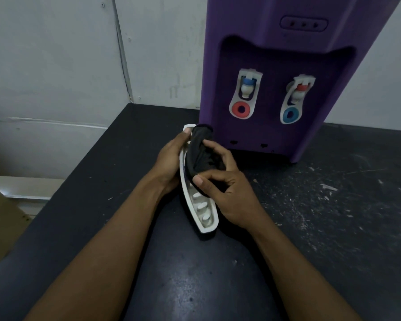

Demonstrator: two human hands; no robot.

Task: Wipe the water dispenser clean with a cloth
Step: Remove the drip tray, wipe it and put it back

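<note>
A purple water dispenser (278,66) stands at the back of a dark table (333,205), with two white taps on its front. Its white drip tray (203,209) is off the machine and tilted on edge above the table. My left hand (169,158) grips the tray from the left side, thumb over its top rim. My right hand (227,188) holds a dark cloth (200,154) bunched between thumb and fingers and presses it into the tray's upper half. The tray's lower half shows white slots.
A pale wall (56,66) with a thin cable (122,54) runs behind and to the left. A brown cardboard box (0,216) sits beyond the table's left edge. The tabletop on the right is scratched and flecked with white bits.
</note>
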